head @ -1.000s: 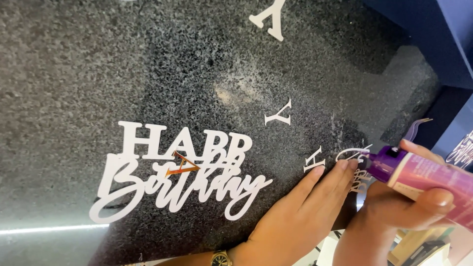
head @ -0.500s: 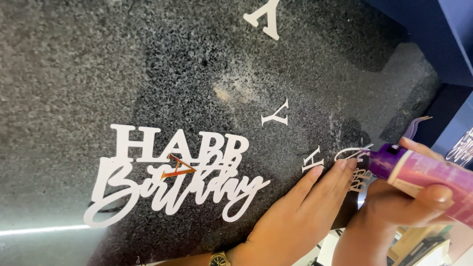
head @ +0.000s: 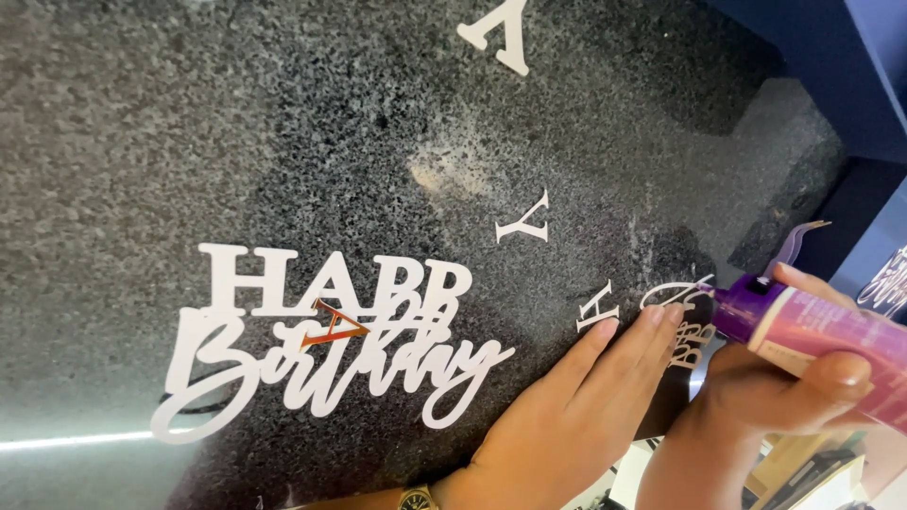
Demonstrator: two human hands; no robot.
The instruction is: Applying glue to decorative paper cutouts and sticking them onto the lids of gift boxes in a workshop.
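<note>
purple tube (head: pixel 803 331) in right hand (head: pixel 756 397) grip, nozzle by cutout (head: pixel 675 297)

Bright, light from upper left; pale glare patch mid bench (head: pixel 142 142), strip lower left; my right hand (head: pixel 784 378) slightly soft.

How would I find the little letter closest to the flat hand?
Start at the big white word cutout on the speckled dark stone counter. Slide toward the left hand lying flat beside it. Just past its fingers sits a small white letter, the loose letter lying nearest that hand; two others lie farther away.
</note>
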